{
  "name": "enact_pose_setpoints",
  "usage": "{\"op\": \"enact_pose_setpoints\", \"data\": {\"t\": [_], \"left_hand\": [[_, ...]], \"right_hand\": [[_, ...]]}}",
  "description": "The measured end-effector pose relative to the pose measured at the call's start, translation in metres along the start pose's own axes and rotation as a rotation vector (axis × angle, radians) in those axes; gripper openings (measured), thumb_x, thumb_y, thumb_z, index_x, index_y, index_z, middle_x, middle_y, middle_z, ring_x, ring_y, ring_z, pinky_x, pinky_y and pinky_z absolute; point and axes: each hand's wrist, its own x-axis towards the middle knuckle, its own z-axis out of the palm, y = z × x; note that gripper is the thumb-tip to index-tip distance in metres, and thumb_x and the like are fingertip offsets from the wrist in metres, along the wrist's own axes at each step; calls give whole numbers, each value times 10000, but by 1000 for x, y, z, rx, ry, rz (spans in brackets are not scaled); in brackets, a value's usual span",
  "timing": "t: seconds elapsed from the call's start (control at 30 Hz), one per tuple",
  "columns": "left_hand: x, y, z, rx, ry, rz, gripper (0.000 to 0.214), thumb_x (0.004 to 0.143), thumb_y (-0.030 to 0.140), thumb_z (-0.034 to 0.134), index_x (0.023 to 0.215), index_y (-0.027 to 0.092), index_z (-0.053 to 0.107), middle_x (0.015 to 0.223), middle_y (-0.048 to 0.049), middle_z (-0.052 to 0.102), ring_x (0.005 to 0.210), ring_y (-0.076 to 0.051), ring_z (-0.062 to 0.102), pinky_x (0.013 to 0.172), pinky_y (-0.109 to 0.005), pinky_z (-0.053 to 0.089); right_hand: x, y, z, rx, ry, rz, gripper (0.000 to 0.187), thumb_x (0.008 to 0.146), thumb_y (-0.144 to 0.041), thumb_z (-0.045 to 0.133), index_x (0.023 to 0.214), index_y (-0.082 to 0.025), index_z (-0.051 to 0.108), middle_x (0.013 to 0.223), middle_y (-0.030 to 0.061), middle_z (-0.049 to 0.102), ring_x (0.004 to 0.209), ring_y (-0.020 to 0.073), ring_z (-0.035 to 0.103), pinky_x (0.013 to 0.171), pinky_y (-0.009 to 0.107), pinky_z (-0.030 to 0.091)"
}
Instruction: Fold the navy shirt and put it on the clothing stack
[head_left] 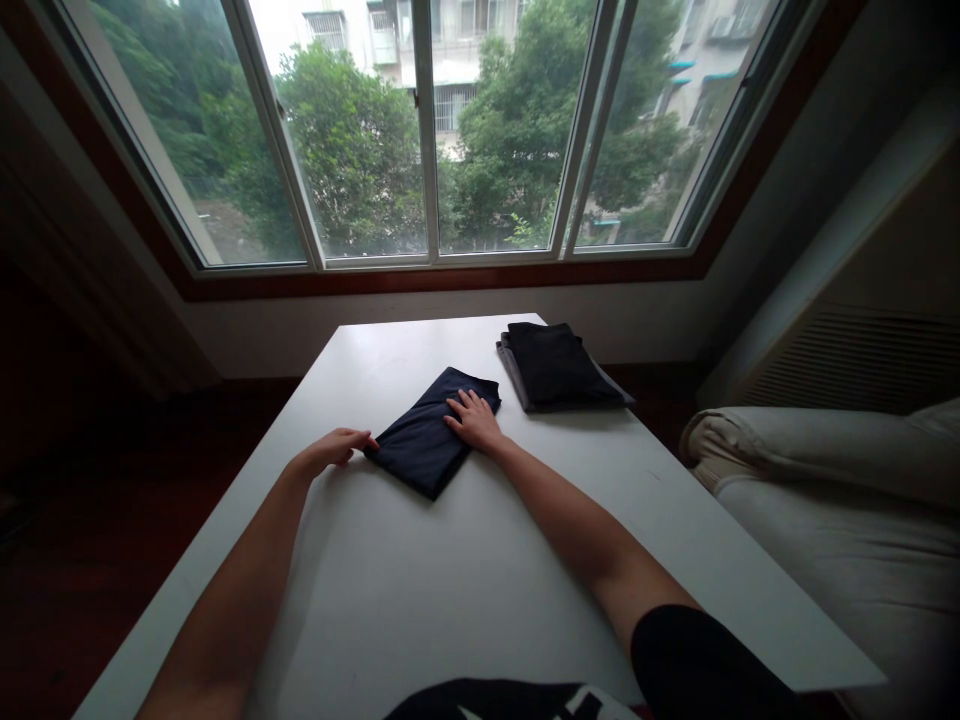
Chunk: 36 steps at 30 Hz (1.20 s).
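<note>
A navy folded garment (420, 435) lies slantwise on the white table (420, 600); its exact kind does not show. My left hand (337, 450) pinches its left corner between thumb and forefinger. On the upper right part of the same cloth rests my right hand (474, 420), palm down with the fingers spread. Right of it, near the far edge of the table, sits a stack of folded dark clothes (559, 365), black on top with grey layers beneath.
Beyond the table is a wall with a wide sliding window (435, 262). A pale sofa (825, 500) stands close along the right side. Dark reddish floor (97, 540) shows at the left, and a curtain (90, 230) hangs there.
</note>
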Motion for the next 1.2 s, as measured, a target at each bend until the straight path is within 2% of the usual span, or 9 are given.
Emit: {"op": "enact_pose_setpoints", "data": {"t": [0.2, 0.47, 0.53, 0.63, 0.73, 0.8, 0.9, 1.03, 1.2], "left_hand": [[15, -7, 15, 180, 192, 77, 604, 791, 703, 578, 897, 139, 767, 670, -25, 612, 529, -136, 469, 521, -258, 355], [15, -5, 22, 436, 370, 172, 231, 731, 435, 748, 748, 206, 738, 833, -58, 659, 850, -247, 618, 758, -312, 443], [9, 1, 28, 489, 463, 209, 204, 795, 415, 710, 774, 214, 730, 932, -79, 642, 973, -276, 605, 840, -340, 453], [1, 11, 44, 586, 559, 402, 200, 920, 397, 609, 906, 238, 730, 1037, -91, 632, 1092, -284, 577, 960, -382, 455], [2, 13, 62, 620, 457, 637, 247, 971, 388, 574, 1122, 263, 723, 1204, -91, 646, 1181, -276, 564, 1064, -411, 437], [6, 9, 72, 630, 346, 704, 372, 973, 392, 586, 1317, 271, 660, 1389, -92, 595, 1307, -285, 511, 1145, -441, 386], [15, -2, 81, 697, 222, 680, 524, 993, 416, 562, 1501, 294, 519, 1577, -75, 456, 1463, -306, 375, 1219, -515, 282], [21, -12, 83, 739, 186, 638, 535, 1025, 451, 498, 1543, 320, 465, 1644, -48, 364, 1526, -305, 284, 1243, -545, 215], [23, -13, 82, 730, 198, 613, 518, 1037, 454, 463, 1539, 328, 472, 1647, -32, 360, 1533, -307, 275, 1247, -551, 194]], "right_hand": [[1, -4, -2, 4, -5, 17, 615, 1019, -609, 433, 1563, -323, 430, 1688, 58, 242, 1559, 310, 166, 1234, 515, 166], [1, -7, -2, -7, -7, 20, 619, 1020, -600, 428, 1570, -315, 418, 1689, 62, 238, 1557, 308, 173, 1232, 506, 171], [0, -8, -2, -13, -6, 25, 613, 1022, -592, 431, 1570, -317, 417, 1690, 60, 237, 1557, 307, 171, 1232, 505, 171], [-1, -11, -3, -17, 4, 25, 605, 1024, -581, 437, 1565, -311, 425, 1687, 63, 247, 1555, 305, 177, 1232, 502, 173], [-5, -15, -6, -17, 10, 18, 589, 1023, -555, 458, 1550, -292, 449, 1672, 81, 284, 1546, 307, 206, 1226, 501, 194], [-9, -19, -11, -27, 12, 10, 574, 1015, -530, 488, 1531, -277, 478, 1652, 97, 326, 1529, 311, 249, 1216, 491, 227], [-16, -30, -26, -59, 5, -32, 543, 991, -498, 548, 1474, -248, 550, 1583, 127, 436, 1452, 319, 392, 1171, 442, 321], [-28, -54, -59, -64, -110, -227, 459, 971, -521, 578, 1348, -269, 655, 1334, 106, 661, 1191, 290, 632, 972, 342, 472], [-68, -80, -83, 16, -216, -559, 276, 976, -481, 590, 1011, -259, 750, 980, 57, 752, 908, 226, 704, 761, 276, 465]]}}
